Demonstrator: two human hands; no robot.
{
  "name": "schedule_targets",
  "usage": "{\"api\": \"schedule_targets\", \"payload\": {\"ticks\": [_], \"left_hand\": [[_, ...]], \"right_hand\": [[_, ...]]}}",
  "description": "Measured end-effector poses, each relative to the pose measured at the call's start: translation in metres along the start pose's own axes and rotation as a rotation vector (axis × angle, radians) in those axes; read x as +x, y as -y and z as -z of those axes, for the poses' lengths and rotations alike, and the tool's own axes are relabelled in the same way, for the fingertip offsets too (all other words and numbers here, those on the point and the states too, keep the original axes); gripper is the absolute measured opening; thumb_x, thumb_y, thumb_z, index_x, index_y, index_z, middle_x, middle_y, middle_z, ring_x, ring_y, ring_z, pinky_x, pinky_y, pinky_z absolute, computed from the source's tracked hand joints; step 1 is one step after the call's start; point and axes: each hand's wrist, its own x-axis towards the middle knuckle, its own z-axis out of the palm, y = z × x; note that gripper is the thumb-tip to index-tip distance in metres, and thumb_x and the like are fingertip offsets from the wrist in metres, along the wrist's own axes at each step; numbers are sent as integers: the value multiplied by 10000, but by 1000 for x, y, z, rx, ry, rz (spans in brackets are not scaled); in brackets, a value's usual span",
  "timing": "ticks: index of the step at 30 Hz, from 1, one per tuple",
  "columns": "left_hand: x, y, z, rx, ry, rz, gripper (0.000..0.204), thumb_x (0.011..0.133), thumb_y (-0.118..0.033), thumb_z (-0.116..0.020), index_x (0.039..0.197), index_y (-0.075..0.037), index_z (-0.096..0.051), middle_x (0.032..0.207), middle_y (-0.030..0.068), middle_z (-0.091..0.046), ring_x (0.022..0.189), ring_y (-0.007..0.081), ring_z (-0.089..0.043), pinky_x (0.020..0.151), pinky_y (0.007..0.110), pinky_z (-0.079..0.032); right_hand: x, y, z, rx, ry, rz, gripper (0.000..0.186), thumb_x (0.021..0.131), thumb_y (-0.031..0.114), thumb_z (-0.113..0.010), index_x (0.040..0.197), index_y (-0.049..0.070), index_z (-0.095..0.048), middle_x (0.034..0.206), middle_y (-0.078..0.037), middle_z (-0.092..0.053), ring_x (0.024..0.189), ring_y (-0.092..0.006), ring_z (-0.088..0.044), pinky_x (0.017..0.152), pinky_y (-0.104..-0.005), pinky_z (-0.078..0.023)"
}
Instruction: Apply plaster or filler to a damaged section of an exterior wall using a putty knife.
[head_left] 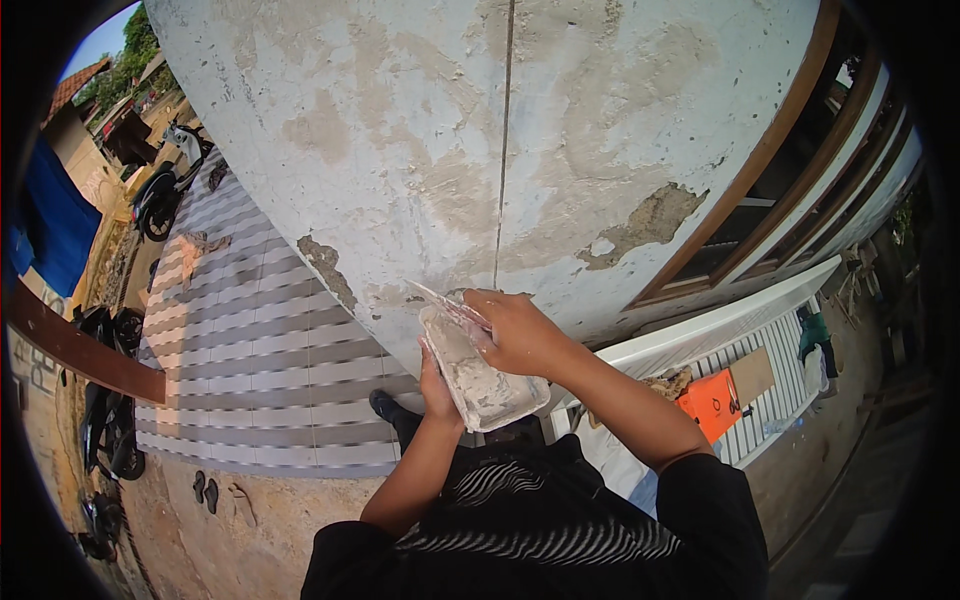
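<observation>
My left hand (437, 388) grips the side of a shallow, whitish rectangular tray (512, 414) in front of my body. Pale grey putty (484, 386) coats the inside of the tray. In my right hand (518, 335) is a flat scraper (450, 306), its thin edge pointing up and left over the tray's far end. Fingers cover most of its handle. Just beyond both hands stands a white wall (400, 130) with beige smeared patches and a dark vertical line. Its coating has come off in a rough patch (652, 228) near the window and another (327, 270) at the left edge.
On the right, a white slatted bench (765, 428) holds an orange bag (712, 405) and a piece of cardboard (752, 375). Brown window frames (745, 175) line the wall. Striped floor tiles (270, 370), sandals (206, 491), a brown beam (85, 345) and motorbikes (160, 200) lie left.
</observation>
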Motion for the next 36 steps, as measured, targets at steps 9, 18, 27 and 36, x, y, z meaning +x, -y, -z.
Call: {"api": "schedule_targets", "payload": {"ticks": [9,18,27,36], "left_hand": [[-1,9,3,70,-66,-29,567,987,-511,-251,1311,-74,-413,1229,107,-517,1120,238,-524,971,376,-420],[3,9,22,82,-109,-69,524,991,-495,-258,1234,-85,-476,1130,95,-575,1030,242,-572,916,377,-461],[7,-15,29,-67,48,-104,624,942,-477,-331,1398,-50,-343,1359,166,-454,1209,328,-487,1007,466,-410],[-3,-22,2,-135,-48,-108,663,927,-485,-327,1413,-35,-301,1382,191,-419,1223,349,-467,1022,477,-388]], "right_hand": [[-8,0,-21,37,-29,0,379,777,75,-599,1108,-89,-517,982,-273,-594,923,-428,-577,808,-446,-471],[-19,16,-22,192,-23,-13,356,771,78,-591,1097,-60,-543,927,-269,-611,888,-432,-587,772,-445,-470],[-24,3,6,450,-155,-220,197,839,95,-612,992,-29,-617,837,-191,-652,692,-287,-585,710,-337,-471],[-23,2,3,-10,-187,-288,241,811,97,-595,1014,-24,-549,809,-239,-616,819,-443,-584,712,-461,-461]]}}
